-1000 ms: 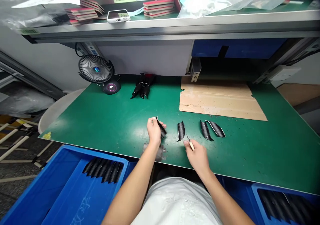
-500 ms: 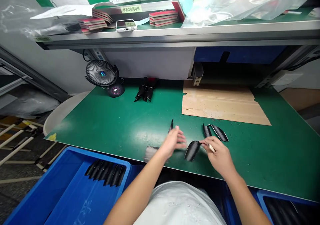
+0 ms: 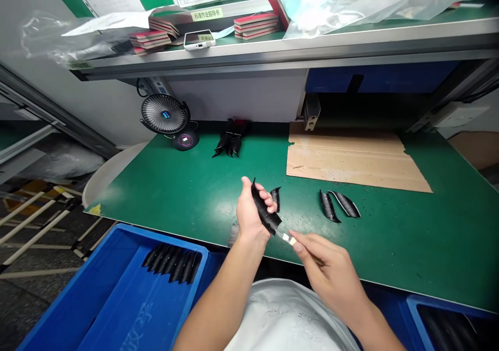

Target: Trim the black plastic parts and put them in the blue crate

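Cream-handled blade [image 3: 289,238] pinched in right hand [image 3: 329,265], presumably for control; tip by near end of black curved part [image 3: 265,213] — gripped over table [image 3: 195,184] by curled fingers of left hand [image 3: 248,215], likely for steadying. Just beyond, loose curved piece [image 3: 276,197]. Farther, cardboard [image 3: 351,158] — possibly for surface protection.

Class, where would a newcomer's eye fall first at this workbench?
Near the front of the green bench, the left hand holds a curved black piece, and the right hand a pale-handled tool at the piece's near end. Next come the fan at the back left and the cardboard sheet at the back right.
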A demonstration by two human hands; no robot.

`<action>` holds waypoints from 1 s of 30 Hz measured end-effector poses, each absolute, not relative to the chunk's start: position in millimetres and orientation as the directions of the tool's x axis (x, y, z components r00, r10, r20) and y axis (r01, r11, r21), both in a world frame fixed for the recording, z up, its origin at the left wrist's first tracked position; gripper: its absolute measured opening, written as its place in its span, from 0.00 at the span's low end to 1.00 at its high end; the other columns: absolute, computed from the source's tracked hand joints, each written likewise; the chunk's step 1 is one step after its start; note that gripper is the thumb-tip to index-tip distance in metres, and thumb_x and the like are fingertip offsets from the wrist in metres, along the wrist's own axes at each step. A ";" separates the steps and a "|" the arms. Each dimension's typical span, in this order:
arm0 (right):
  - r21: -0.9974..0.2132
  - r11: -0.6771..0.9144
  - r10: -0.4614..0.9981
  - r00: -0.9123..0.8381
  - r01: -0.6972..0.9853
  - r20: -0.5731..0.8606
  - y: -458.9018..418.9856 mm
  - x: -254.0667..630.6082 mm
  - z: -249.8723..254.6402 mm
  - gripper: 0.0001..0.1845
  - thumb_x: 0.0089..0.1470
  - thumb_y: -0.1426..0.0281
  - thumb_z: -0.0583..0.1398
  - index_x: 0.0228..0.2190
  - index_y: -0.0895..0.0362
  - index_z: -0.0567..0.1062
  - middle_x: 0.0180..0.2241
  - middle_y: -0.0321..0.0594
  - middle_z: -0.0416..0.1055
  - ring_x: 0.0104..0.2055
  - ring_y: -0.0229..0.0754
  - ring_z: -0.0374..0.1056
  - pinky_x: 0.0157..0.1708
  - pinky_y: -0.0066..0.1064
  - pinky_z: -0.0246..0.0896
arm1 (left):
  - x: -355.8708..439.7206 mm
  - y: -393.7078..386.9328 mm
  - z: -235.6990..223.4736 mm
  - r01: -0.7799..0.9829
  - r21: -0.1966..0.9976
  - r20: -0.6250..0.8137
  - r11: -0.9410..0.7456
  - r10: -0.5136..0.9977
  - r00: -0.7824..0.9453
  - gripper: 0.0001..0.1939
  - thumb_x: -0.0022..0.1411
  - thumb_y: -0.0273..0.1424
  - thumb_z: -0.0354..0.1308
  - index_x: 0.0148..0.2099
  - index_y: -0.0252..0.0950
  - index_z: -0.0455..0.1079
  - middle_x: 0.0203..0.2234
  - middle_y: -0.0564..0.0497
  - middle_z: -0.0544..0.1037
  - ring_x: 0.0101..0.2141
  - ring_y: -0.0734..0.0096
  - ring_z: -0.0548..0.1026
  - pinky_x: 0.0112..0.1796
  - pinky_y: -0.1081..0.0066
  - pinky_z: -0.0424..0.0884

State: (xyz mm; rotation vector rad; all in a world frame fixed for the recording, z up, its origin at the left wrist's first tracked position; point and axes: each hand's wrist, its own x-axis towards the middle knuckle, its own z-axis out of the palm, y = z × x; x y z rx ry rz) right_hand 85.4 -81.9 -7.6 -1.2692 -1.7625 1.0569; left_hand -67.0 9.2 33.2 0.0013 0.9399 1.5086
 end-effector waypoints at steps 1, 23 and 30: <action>-0.907 0.157 0.961 -0.273 0.390 0.049 -81.0 84.0 -5.0 0.15 0.62 0.64 0.53 0.47 0.50 0.74 0.28 0.35 0.67 0.26 0.37 0.61 0.25 0.28 0.55 | -65.9 6.8 36.2 -0.822 0.561 -0.476 0.092 0.849 -0.230 0.21 0.61 0.46 0.53 0.26 0.34 0.61 0.14 0.58 0.60 0.13 0.83 0.59 0.12 0.82 0.54; -0.738 0.154 0.964 -0.265 0.657 -0.035 -77.5 87.7 14.2 0.15 0.63 0.64 0.49 0.33 0.49 0.75 0.22 0.32 0.64 0.23 0.37 0.60 0.25 0.29 0.48 | -50.8 -16.3 49.3 -0.672 0.740 -0.303 -0.015 0.885 -0.354 0.24 0.59 0.47 0.54 0.21 0.35 0.60 0.10 0.58 0.59 0.11 0.81 0.58 0.11 0.80 0.53; -0.485 0.399 0.901 -0.233 0.778 0.367 -88.5 86.8 0.2 0.11 0.60 0.71 0.55 0.44 0.53 0.73 0.26 0.36 0.70 0.24 0.38 0.63 0.24 0.30 0.49 | -54.1 -12.1 49.6 -0.738 0.675 -0.391 -0.010 0.843 -0.370 0.22 0.59 0.47 0.55 0.24 0.34 0.60 0.13 0.58 0.60 0.13 0.82 0.60 0.12 0.81 0.55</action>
